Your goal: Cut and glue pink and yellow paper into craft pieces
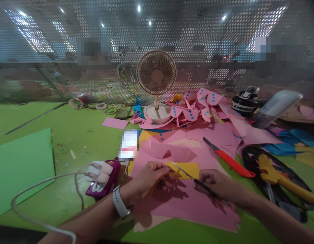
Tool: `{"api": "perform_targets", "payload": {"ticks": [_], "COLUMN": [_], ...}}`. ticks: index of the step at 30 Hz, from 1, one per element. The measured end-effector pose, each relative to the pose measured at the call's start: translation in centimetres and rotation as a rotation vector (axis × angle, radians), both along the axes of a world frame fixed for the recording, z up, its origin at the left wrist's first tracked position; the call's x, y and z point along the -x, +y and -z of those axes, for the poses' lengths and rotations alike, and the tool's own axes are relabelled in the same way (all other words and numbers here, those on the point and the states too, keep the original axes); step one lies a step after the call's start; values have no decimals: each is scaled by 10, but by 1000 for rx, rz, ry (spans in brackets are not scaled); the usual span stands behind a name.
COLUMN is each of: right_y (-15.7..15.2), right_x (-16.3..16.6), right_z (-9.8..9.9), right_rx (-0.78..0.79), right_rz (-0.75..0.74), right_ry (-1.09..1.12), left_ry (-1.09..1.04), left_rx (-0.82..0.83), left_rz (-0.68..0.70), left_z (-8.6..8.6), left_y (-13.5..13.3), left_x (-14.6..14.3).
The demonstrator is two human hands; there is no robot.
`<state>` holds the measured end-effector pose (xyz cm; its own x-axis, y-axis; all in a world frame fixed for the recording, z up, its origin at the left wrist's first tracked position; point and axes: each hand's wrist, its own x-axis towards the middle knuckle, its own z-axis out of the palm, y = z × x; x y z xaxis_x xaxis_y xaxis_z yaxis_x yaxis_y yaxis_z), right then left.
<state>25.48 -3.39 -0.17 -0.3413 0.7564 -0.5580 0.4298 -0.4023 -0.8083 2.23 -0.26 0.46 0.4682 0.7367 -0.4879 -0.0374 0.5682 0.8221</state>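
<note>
My right hand (214, 184) grips a thin tool with a black handle and a narrow metal blade (182, 169), its tip pointing toward my left hand. My left hand (155, 178), with a white watch band at the wrist, is closed with thumb and forefinger pinched together; whatever lies between them is too small to make out. Under the blade lies a yellow paper piece (191, 167). Stacked pink paper sheets (194, 203) spread beneath both hands. Just beyond sits a folded pink paper piece (167, 149).
A red-handled knife (234, 164) lies right of the pink sheets. Farther right, a black tray (248, 156) holds a yellow-handled tool (281, 178). Behind stand a fan (157, 76) and pink paper shapes (189, 106). Left are a phone (128, 144), a plug (98, 171) with cable, and green card (24, 169).
</note>
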Motion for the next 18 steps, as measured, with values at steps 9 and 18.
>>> {"api": "perform_targets", "payload": {"ticks": [9, 18], "right_y": [-2, -5], "right_x": [-5, 0], "right_z": [-9, -5], "right_rx": [-34, -38], "right_rz": [-28, -76], "right_ry": [179, 112], "left_ry": [-97, -153], "left_rx": [-48, -12], "left_rz": [-85, -24], "left_z": [-2, 0], "left_y": [1, -1], "left_x": [3, 3]}}
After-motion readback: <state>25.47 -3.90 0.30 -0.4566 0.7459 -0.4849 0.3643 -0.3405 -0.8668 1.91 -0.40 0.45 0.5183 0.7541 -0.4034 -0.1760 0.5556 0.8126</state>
